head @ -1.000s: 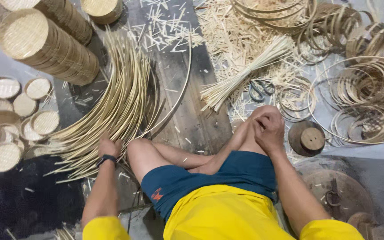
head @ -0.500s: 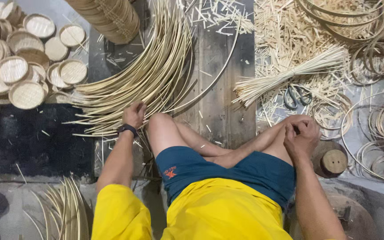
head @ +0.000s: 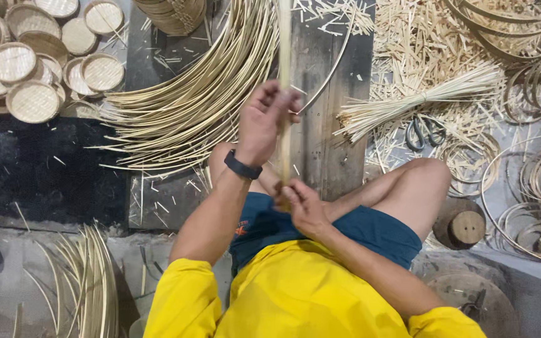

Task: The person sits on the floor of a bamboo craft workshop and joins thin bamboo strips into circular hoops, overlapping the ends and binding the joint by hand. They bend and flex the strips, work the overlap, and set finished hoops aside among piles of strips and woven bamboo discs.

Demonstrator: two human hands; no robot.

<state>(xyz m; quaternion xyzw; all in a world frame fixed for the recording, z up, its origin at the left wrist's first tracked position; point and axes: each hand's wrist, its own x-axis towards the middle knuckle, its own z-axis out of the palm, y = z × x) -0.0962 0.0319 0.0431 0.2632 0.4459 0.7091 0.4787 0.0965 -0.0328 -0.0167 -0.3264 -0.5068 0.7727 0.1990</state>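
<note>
I sit cross-legged on the floor in a yellow shirt and blue shorts. A long pale bamboo strip (head: 283, 56) runs straight up the middle of the view. My left hand (head: 263, 119), with a black wristband, grips the strip partway up. My right hand (head: 300, 206) holds its lower end just above my lap. A big fan of curved bamboo strips (head: 189, 106) lies on the floor to the left of my hands, over a dark wooden board (head: 327, 112).
Several small round woven trays (head: 32, 69) cluster at the upper left. A tied bundle of thin sticks (head: 421, 100) and scissors (head: 422, 133) lie right of the board. Bamboo hoops (head: 533, 181) fill the right side. A round wooden block (head: 466, 228) stands by my right knee. More strips (head: 89, 281) lie lower left.
My left hand left the pile of curved strips and now holds one strip upright. My right hand moved from my right knee to the strip's lower end. The view shifted.
</note>
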